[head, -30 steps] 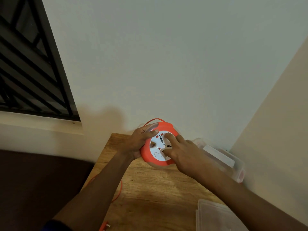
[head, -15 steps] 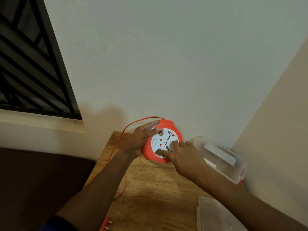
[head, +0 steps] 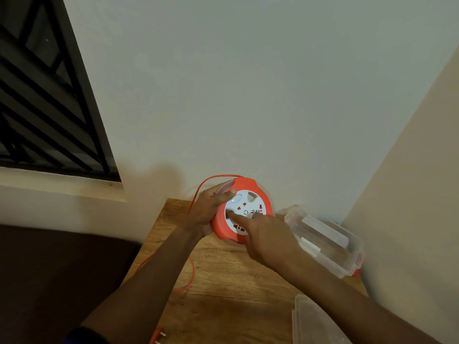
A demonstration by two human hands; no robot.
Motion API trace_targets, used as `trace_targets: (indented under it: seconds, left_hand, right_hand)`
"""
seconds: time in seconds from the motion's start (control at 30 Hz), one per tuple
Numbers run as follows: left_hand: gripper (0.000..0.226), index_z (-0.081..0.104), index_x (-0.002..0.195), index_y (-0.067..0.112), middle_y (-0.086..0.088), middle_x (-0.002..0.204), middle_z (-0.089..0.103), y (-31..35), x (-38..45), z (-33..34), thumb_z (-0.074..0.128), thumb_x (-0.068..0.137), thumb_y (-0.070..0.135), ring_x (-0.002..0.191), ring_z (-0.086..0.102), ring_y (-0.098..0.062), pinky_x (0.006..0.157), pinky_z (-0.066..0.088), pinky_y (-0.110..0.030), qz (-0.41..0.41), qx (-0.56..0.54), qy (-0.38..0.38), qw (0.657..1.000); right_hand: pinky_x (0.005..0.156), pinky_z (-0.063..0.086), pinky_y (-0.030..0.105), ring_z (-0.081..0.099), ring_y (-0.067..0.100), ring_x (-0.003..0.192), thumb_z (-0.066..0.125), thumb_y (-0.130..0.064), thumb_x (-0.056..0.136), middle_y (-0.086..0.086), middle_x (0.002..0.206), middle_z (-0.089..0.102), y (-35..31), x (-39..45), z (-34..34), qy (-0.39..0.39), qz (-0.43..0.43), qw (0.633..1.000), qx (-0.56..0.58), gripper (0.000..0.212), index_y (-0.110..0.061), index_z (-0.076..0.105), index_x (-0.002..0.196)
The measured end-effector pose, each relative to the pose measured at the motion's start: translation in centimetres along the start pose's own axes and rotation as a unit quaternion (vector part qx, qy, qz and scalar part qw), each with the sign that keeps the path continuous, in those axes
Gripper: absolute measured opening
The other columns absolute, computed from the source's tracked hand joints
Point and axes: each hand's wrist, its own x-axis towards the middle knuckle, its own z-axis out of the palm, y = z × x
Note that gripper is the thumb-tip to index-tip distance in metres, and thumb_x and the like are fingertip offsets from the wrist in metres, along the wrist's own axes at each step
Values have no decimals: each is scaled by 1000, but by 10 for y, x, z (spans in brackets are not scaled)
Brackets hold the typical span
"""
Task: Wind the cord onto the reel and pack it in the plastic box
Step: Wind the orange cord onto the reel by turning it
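- Orange reel (head: 242, 211) with a white socket face; I can read no writing on it.
- My left hand (head: 211, 209) grips its left rim, holding it tilted above the wooden table (head: 223, 294).
- My right hand (head: 263, 238) presses a finger (head: 234, 217) into the white face.
- Orange cord (head: 191, 269) trails over the table; its plug (head: 157, 337) lies at the near edge.
- Clear plastic box (head: 323, 240) sits open near the wall corner, lid (head: 315, 324) apart.

A single wide-angle head camera looks forward and down from above the person's forearms, facing a room corner. The table (head: 223, 281) fills the lower centre at arm's reach, with both hands meeting near its far edge; the wall (head: 248, 95) fills the upper frame and a window grille (head: 44, 95) the upper left. No second view exists, so no overlap applies.
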Motion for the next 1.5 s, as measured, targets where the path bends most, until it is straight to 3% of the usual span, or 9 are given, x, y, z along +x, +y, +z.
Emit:
trace_targets:
  seconds: [0.13,0.27,0.53,0.7,0.9,1.0,1.1,1.3,1.5]
  left_hand:
    - [50,54,147,17,-13,140,66,2,-3,1,66,99,21,119,69,-39,96,59,-56,-1,39,-24,999]
    - [50,53,148,15,-17,137,67,2,-6,-1,64,100,18,122,66,-44,101,53,-64,-2,35,-41,999]
    - [59,58,145,19,-10,133,71,3,-8,4,76,90,27,114,72,-36,91,61,-55,-14,61,-46,997]
    - [60,56,146,14,-15,137,68,-1,-8,4,75,90,22,119,70,-36,89,61,-47,-9,-8,-38,999]
    - [40,64,135,20,-13,136,69,-1,-8,4,70,96,17,109,75,-31,74,63,-39,-5,-14,-12,1000]
    - [44,61,138,20,-14,132,72,-1,-8,3,71,95,18,108,75,-32,76,62,-41,-10,-23,-14,1000]
    - [54,60,141,21,-12,126,75,1,-9,3,75,89,25,106,76,-34,77,63,-43,-20,-13,-27,999]
    - [55,60,140,25,-11,128,74,1,-9,0,75,87,30,106,76,-35,76,63,-45,-26,10,-49,998]
    - [61,58,143,21,-14,138,67,1,-12,0,75,86,30,107,75,-33,78,63,-43,-25,28,-50,998]
  right_hand:
    - [84,50,45,41,35,120,70,-25,82,15,137,36,8,6,-16,19,-74,993,-94,69,-40,36,140]
    - [92,47,47,35,38,127,69,-28,85,18,146,28,10,3,-20,-4,-67,991,-114,77,-44,22,144]
    - [99,43,50,44,41,123,66,-33,88,22,135,49,12,1,-16,-14,-97,977,-192,81,-34,11,147]
    - [73,54,37,66,24,85,51,-45,89,5,99,71,13,4,-12,38,65,995,71,67,-34,21,148]
    - [76,56,33,65,16,97,64,-37,82,-2,135,54,8,5,-14,-54,204,874,438,81,-36,20,150]
    - [83,53,36,65,17,94,62,-39,84,-2,107,69,8,2,-14,-60,143,947,281,82,-28,17,152]
    - [78,57,40,65,25,94,55,-33,88,6,117,67,10,1,-18,9,76,996,52,63,-27,29,145]
    - [76,57,41,47,27,119,69,-19,84,6,145,32,19,-1,-22,-5,-111,991,-77,50,-29,51,130]
    - [81,54,43,44,32,123,72,-17,83,7,152,28,21,-3,-27,12,-185,976,-112,49,-28,56,128]
